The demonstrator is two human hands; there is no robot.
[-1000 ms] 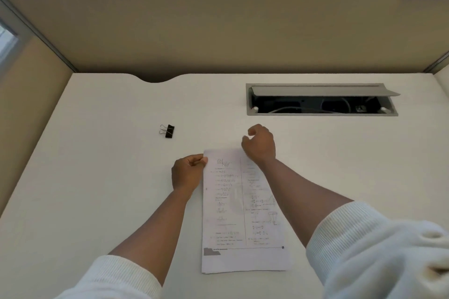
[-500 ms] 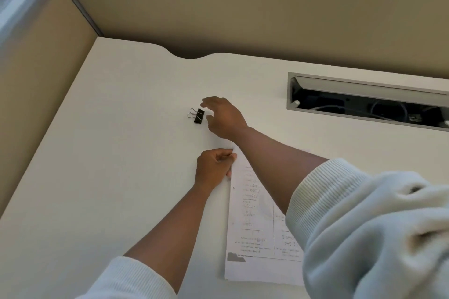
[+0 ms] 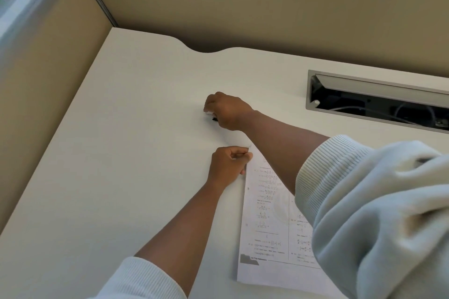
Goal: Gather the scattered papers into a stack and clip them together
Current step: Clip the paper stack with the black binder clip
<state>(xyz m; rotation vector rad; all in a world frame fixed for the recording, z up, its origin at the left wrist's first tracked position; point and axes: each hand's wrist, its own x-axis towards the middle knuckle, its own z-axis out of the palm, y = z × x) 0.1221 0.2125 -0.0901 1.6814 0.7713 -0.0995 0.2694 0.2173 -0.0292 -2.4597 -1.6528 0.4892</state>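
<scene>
Right hand [image 3: 227, 110] curls its fingers down over the binder clip [image 3: 214, 119], of which only a sliver of black shows below the knuckles — the fingers look closed round it, though the contact itself is hidden under the hand. Left hand [image 3: 228, 165] pinches the far left corner of the paper stack [image 3: 269, 213] between thumb and bent fingers, that corner raised slightly off the desk [image 3: 136, 153].

Change: half a second ago the right hand was short of the clip, fingers spread, the clip's wire handles in plain sight just left of the fingertips. A second ago the same hand rested at the top edge of the papers and the clip lay alone, well apart to the left. Now the hand covers the clip. The left hand has kept its hold on the corner throughout.

Reading: gathering appears done — the sheets lie as one squared pile, lower right part hidden by the sleeve [image 3: 364, 201]. The step in hand is picking up the clip; clipping is not yet done.

Pose: right forearm reaches across and over the top of the papers, wrist bent down, back of the hand toward the camera. Left forearm runs straight up from the near edge, fist on its side beside the stack. Clip sits near the held corner, just beyond it.

Next move likely calls for squeezing the handles open and sliding the clip onto the raised corner.
</scene>
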